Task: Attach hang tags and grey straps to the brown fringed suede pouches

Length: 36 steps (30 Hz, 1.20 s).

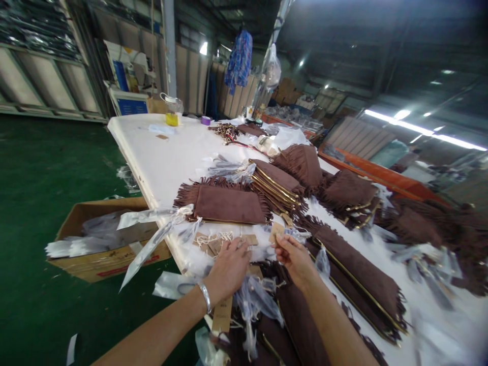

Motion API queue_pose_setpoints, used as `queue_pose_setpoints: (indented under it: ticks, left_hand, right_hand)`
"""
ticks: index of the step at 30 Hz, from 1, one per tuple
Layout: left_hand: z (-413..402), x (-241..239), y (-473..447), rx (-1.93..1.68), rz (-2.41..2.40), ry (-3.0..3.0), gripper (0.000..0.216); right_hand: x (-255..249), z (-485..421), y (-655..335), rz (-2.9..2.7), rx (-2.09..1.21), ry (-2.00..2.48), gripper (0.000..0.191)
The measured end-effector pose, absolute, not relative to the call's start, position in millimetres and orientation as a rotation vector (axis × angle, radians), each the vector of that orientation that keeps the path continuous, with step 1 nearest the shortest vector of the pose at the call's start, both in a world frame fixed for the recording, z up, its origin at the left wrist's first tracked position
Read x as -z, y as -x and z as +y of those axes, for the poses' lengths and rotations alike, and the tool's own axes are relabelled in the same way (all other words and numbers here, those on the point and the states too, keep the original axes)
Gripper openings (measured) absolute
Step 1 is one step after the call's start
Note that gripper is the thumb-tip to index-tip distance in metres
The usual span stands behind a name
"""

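- Being pinched by the right hand's (294, 258) closed fingertips at its twelve o'clock, the tan card tag (276, 231) could be creased.
- The left hand (229, 267), open flat and gripping nothing, is laid on the white-stringed tag pile (213, 243) at the tag's nine o'clock; strings could be snagged.

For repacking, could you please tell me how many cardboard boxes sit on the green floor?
1: an open cardboard box left of the table; others may lie out of view.

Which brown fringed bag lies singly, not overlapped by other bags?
The bag nearest the left edge of the table, just beyond the left hand; those to its right lie stacked or overlapping.
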<state>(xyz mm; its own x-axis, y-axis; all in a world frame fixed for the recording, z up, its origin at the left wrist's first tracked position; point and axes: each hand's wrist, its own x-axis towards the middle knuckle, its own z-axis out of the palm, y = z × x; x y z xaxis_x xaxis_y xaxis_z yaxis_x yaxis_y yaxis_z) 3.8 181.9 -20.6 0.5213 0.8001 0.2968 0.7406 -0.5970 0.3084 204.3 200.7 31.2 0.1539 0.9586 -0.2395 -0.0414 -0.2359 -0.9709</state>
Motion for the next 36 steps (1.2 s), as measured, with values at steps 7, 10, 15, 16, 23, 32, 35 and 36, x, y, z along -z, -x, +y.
queue_pose_setpoints:
  ticks: [7, 10, 15, 16, 23, 32, 35, 36]
  left_hand:
    - [175, 0, -5, -0.670, 1.352, -2.512, 0.041]
    - [154, -28, -10, -0.856, 1.150, -2.380, 0.071]
    - [120, -44, -22, -0.702, 0.739, -1.905, 0.061]
    - [115, -42, -24, -0.632, 0.728, -1.835, 0.047]
    - [79, -29, -24, -0.453, 0.832, -1.507, 0.034]
    - [34, -21, -37, -0.353, 0.804, -1.557, 0.025]
    - [31, -20, -37, -0.296, 0.804, -1.475, 0.017]
    - [31, -18, -35, -0.297, 0.803, -1.413, 0.016]
  right_hand:
    - [-66, 149, -207, -0.665, -1.447, 1.207, 0.032]
    - [-73, 128, -208, -0.689, -1.433, 1.225, 0.033]
    - [-78, 94, -211, -0.672, -1.426, 1.219, 0.032]
    - [-79, 87, -213, -0.675, -1.426, 1.206, 0.031]
    - [-51, 31, -249, -0.764, -1.242, 1.419, 0.034]
    - [-29, -31, -244, -1.680, -0.015, 2.091, 0.039]
    - [-42, -34, -213, -1.930, -0.363, 1.816, 0.038]
    - [-45, -33, -204, -1.989, -0.553, 1.726, 0.037]
